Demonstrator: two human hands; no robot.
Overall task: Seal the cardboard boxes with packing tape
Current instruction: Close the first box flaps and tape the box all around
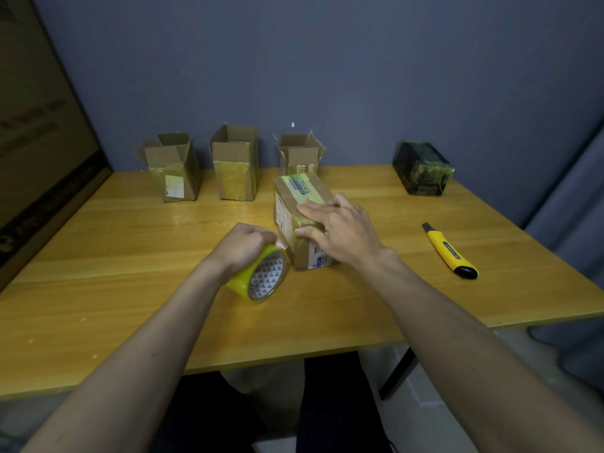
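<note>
Left hand (243, 245) grasps yellow packing-tape roll (261, 276) just left of closed brown cardboard box (302, 217), whose long axis runs away beneath flat, unclenched right hand (336, 228).

The room is dim, and the blue-grey wall (327, 60) looks dark near the top. Soft light shines off the yellow wooden table (130, 273), leaving pale shiny patches. The picture bends at the edges and looks a bit blurry, most of all at the left side.
</note>
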